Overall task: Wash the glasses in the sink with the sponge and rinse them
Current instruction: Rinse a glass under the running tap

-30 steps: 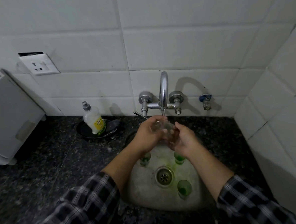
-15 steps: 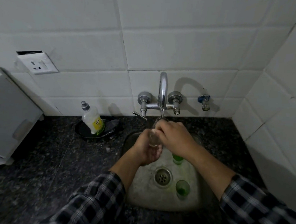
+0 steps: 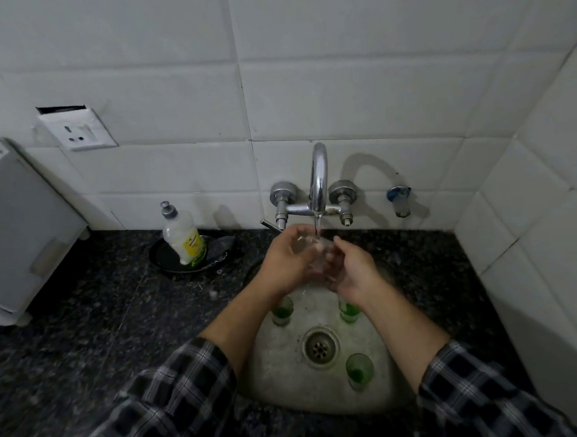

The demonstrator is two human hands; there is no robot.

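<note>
White tile and a dark speckled counter [image 3: 83, 315] surround a steel sink [image 3: 325, 407], and water runs from the tap [image 3: 318, 182]. I see the left hand [image 3: 288, 262] curled round a clear glass [image 3: 311, 250] held right under the stream, with the right hand [image 3: 351, 268] bent round its other side. I judge this glass is being rinsed. Three green-stained glasses [image 3: 359, 371] stand on the sink floor around the drain [image 3: 320, 348] and look unwashed, so most of the work is left. I can make out no sponge.
</note>
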